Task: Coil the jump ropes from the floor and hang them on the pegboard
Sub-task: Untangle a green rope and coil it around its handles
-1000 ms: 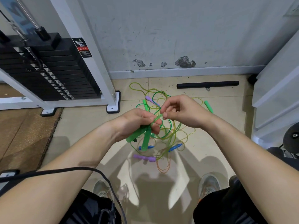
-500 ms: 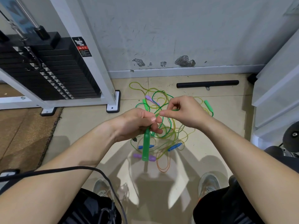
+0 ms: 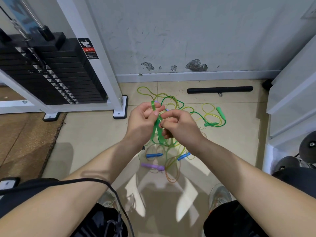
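Half a second earlier a green handle had hung below the left hand (image 3: 142,120). It was now out of sight, and both hands had lifted. The green jump rope cord (image 3: 161,137) looped over the left fingers, that grip clenched on the loops, while the right hand (image 3: 183,129) pinched the same cord just beside it. Beneath them the tangle lay on the beige tiled floor (image 3: 89,134): two blue handles (image 3: 153,155), one purple handle (image 3: 153,166), two green handles (image 3: 219,111) at the right, and one orange cord (image 3: 171,182). One black bar (image 3: 219,89) lay along the scuffed grey wall (image 3: 188,40), and a weight stack (image 3: 59,74) stood at the left.
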